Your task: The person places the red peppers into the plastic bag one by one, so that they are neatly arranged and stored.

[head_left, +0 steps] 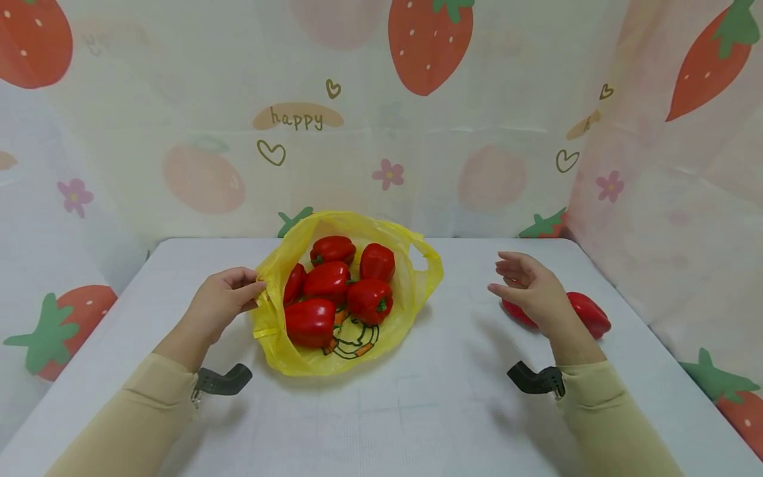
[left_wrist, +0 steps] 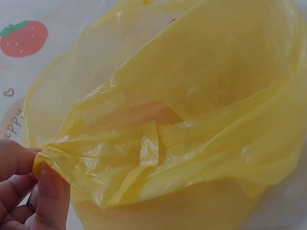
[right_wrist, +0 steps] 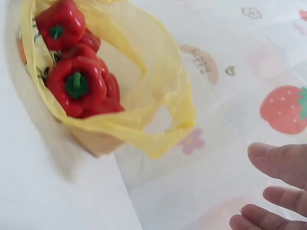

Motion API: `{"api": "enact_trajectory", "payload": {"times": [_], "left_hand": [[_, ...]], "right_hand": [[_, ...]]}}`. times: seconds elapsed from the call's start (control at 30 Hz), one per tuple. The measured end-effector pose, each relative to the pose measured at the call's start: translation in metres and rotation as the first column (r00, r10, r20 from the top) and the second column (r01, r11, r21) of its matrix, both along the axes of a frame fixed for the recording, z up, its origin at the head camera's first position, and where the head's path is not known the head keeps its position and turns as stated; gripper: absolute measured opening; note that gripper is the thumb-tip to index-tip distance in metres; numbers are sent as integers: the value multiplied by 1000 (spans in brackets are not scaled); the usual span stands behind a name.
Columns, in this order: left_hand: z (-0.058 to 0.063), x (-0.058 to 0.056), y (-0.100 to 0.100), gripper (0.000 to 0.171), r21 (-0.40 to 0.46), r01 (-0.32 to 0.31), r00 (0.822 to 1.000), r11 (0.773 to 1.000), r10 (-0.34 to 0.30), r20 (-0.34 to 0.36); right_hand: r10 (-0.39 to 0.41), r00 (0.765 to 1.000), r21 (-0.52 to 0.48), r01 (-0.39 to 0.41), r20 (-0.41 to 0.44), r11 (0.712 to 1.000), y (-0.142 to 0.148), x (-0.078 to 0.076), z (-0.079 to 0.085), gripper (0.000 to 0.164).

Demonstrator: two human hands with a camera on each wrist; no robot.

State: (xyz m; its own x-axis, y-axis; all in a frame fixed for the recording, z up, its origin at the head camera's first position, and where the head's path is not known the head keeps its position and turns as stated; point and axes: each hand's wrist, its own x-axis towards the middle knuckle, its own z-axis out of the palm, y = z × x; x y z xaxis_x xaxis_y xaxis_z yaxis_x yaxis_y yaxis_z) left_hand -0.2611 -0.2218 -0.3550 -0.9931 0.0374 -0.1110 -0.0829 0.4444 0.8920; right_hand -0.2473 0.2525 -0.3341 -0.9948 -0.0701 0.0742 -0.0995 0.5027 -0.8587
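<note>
A yellow plastic bag (head_left: pixel 414 298) lies with its mouth facing me, and several red bell peppers (head_left: pixel 326 281) with green stems are inside. My left hand (head_left: pixel 223 298) pinches the bag's left edge between thumb and fingers; the left wrist view shows the gathered film (left_wrist: pixel 96 167) at the fingertips. To the right of the bag, apart from it, my right hand (head_left: pixel 529 286) hovers with fingers extended and nothing held. Beyond and beneath it in the head view lie red bell peppers (head_left: pixel 587 314) on the table, partly hidden by the hand and wrist.
The white table (head_left: pixel 411 424) meets a strawberry-print cloth (head_left: pixel 381 132) at the back and sides. An orange-and-black drawing (head_left: pixel 356 339) shows near the bag's lower rim. A loop handle (head_left: pixel 434 268) sticks out at the bag's right. Dark wrist mounts (head_left: pixel 225 381) sit at both sleeves.
</note>
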Motion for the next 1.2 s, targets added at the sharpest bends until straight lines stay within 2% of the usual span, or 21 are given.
{"api": "enact_trajectory", "payload": {"times": [0.33, 0.47, 0.57, 0.7, 0.87, 1.0, 1.2], "left_hand": [[-1, 0, 0, 39, -5, -2, 1000, 1000, 2, -7], [-1, 0, 0, 38, -4, -3, 1000, 1000, 3, -9], [-1, 1, 0, 38, -4, -2, 1000, 1000, 2, -13], [-2, 0, 0, 38, -8, -3, 1000, 1000, 3, -5], [-3, 0, 0, 38, -15, -7, 1000, 1000, 8, 3], [-4, 0, -1, 37, -13, -7, 1000, 1000, 6, -7], [-4, 0, -1, 36, -11, -11, 1000, 1000, 11, -4]], "right_hand": [[-115, 993, 55, 114, 5, 992, 40, 11, 0, 69], [-149, 989, 62, 149, 1, 987, 58, 12, -4, 70], [-174, 985, 106, 174, -6, 979, 70, 9, -11, 73], [-234, 972, 148, 231, 6, 962, 87, 7, -20, 76], [-318, 946, 147, 305, 71, 941, 108, 8, -28, 82], [-344, 934, 160, 327, 99, 932, 122, 7, -32, 85], [-335, 935, 169, 314, 116, 934, 139, 6, -42, 85]]}}
